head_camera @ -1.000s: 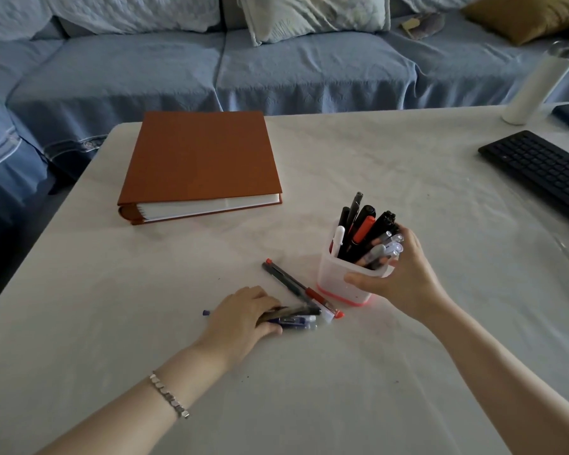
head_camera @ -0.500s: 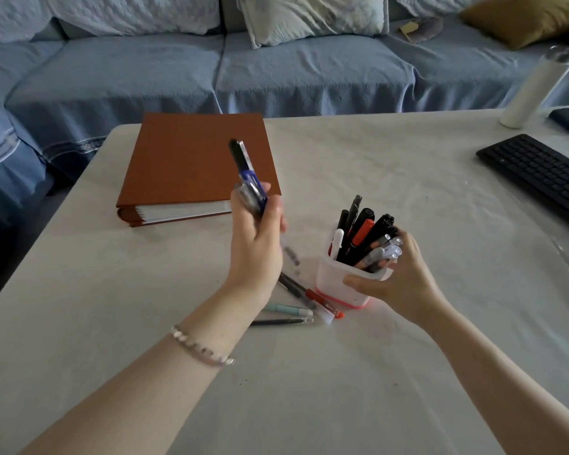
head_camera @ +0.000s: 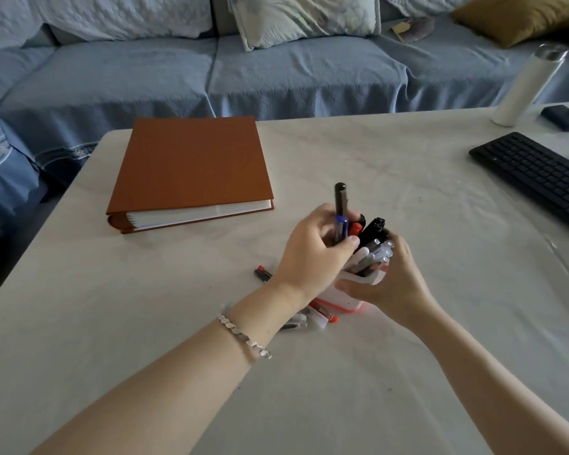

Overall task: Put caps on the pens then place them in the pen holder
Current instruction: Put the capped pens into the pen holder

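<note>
Lowered from mid-air since the earlier frame, the left hand (head_camera: 312, 251) now grips a blue-banded pen (head_camera: 341, 211) upright over the pen holder (head_camera: 345, 298) at centre frame. Right hand (head_camera: 386, 284) clasps the holder on the surface (head_camera: 145, 323). Loose pens (head_camera: 296, 323) lie beside it.
</note>
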`<state>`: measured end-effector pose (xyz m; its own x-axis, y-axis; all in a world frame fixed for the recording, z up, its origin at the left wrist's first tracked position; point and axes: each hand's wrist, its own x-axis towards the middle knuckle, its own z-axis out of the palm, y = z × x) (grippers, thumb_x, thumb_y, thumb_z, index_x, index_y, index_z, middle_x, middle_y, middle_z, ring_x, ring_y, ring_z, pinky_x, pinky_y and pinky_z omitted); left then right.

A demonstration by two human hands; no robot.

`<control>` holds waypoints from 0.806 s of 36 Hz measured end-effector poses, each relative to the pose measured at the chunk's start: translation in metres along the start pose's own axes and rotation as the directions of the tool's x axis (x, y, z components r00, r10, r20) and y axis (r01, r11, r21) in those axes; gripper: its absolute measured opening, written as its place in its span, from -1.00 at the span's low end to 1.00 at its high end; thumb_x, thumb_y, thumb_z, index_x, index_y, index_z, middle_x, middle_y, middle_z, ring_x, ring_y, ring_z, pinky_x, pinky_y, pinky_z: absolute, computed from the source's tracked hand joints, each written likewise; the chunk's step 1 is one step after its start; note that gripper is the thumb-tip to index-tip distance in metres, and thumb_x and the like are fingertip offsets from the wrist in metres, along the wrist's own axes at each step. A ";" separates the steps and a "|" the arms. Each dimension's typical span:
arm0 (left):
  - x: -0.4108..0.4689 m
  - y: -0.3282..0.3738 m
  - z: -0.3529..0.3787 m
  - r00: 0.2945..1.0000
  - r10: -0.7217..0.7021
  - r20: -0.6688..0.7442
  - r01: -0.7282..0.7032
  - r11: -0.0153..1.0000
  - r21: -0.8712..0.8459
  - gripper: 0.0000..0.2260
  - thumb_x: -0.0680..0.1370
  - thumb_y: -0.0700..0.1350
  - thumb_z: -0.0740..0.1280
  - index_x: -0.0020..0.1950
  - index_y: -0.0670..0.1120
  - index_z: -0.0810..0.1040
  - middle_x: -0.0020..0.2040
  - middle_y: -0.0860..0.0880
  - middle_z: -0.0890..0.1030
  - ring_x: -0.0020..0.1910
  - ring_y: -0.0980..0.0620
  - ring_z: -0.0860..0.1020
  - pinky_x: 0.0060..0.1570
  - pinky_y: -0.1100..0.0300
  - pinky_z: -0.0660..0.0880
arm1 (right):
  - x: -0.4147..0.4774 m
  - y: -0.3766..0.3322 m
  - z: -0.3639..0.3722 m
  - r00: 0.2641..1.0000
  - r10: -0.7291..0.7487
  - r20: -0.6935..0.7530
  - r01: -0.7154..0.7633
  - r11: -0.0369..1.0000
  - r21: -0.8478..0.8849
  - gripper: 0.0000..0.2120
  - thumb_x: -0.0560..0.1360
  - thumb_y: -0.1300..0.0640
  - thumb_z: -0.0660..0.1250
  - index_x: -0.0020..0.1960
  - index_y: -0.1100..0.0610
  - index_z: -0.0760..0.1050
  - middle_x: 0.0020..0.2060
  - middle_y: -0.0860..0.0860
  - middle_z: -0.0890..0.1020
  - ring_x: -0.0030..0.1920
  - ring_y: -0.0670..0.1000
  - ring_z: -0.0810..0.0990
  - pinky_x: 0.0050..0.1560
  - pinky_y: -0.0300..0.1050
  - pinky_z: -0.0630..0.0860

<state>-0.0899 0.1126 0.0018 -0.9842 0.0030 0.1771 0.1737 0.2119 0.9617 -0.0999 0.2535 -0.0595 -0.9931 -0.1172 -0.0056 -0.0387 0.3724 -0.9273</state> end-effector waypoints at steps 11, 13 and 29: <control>0.002 -0.015 -0.008 0.953 0.295 0.070 -0.293 0.832 0.471 -0.75 0.51 -0.20 0.24 0.18 -0.18 0.50 0.20 -0.08 0.55 0.15 0.02 0.53 0.14 0.21 0.43 | -0.002 -0.004 0.000 1.000 0.010 0.009 -0.010 1.000 -0.001 -0.13 0.13 0.15 0.60 0.32 0.00 0.23 0.17 -0.12 0.36 0.18 0.00 0.46 0.10 -0.12 0.41; -0.003 -0.024 -0.006 0.945 0.296 0.142 -0.324 0.767 0.554 -0.73 0.53 -0.09 0.20 0.14 -0.18 0.54 0.32 -0.10 0.47 0.29 -0.04 0.43 0.28 0.14 0.35 | -0.003 -0.004 0.000 1.000 0.000 0.002 0.000 1.000 -0.001 -0.11 0.13 0.17 0.59 0.34 0.03 0.21 0.15 -0.13 0.34 0.17 -0.02 0.45 0.13 -0.09 0.42; -0.060 -0.077 -0.092 0.925 -0.297 0.236 0.028 0.674 0.738 -0.42 0.34 0.21 0.37 0.30 0.01 0.42 0.27 0.03 0.49 0.27 0.03 0.41 0.22 0.26 0.26 | -0.002 -0.005 0.000 1.000 0.016 0.007 -0.015 0.999 -0.030 -0.15 0.15 0.19 0.59 0.32 0.03 0.22 0.17 -0.13 0.31 0.19 -0.02 0.41 0.09 -0.15 0.34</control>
<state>-0.0411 0.0067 -0.0634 -0.9703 0.1706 -0.1714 0.0637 0.8641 0.4994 -0.0981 0.2521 -0.0545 -0.9928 -0.1177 -0.0227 -0.0268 0.4020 -0.9153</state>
